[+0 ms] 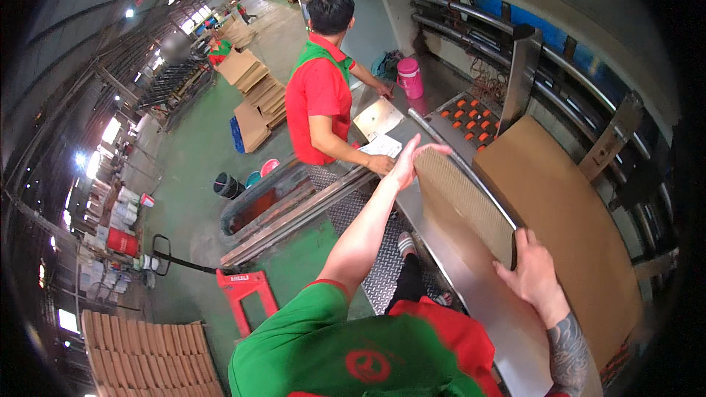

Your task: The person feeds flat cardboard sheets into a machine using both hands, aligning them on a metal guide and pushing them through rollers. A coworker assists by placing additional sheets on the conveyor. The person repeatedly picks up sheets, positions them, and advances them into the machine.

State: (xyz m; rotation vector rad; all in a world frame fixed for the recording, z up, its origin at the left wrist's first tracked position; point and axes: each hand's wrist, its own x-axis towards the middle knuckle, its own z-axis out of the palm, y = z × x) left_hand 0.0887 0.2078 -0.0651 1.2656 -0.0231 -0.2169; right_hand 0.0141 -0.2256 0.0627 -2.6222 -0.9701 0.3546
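Green-and-red shirt (301,349): nearest us, at 6 o'clock, with a round red emblem on its green cloth.
Corrugated stack (465,198): at 3 o'clock, fluted cardboard edges facing us, between our two hands and beside a metal bar (474,180).
Left hand (414,164): just off the centre toward 3 o'clock; we have it flat and spread, fingers straight, at the far end of the stack.
Right hand (531,272): at 4 o'clock, by the near corner; we see thumb and fingers apart but cannot tell how firmly they close.
Brown sheet (566,228): between 3 and 4 o'clock, lying beyond the bar.
Co-worker (321,103): at 11 o'clock, in red and green, one hand near a white paper (382,145); its marks seem too small for us to read.
Red pallet truck (246,284): between 7 and 8 o'clock, white lettering across its frame.
Pink jug (409,81): at 1 o'clock, with a pale marking.
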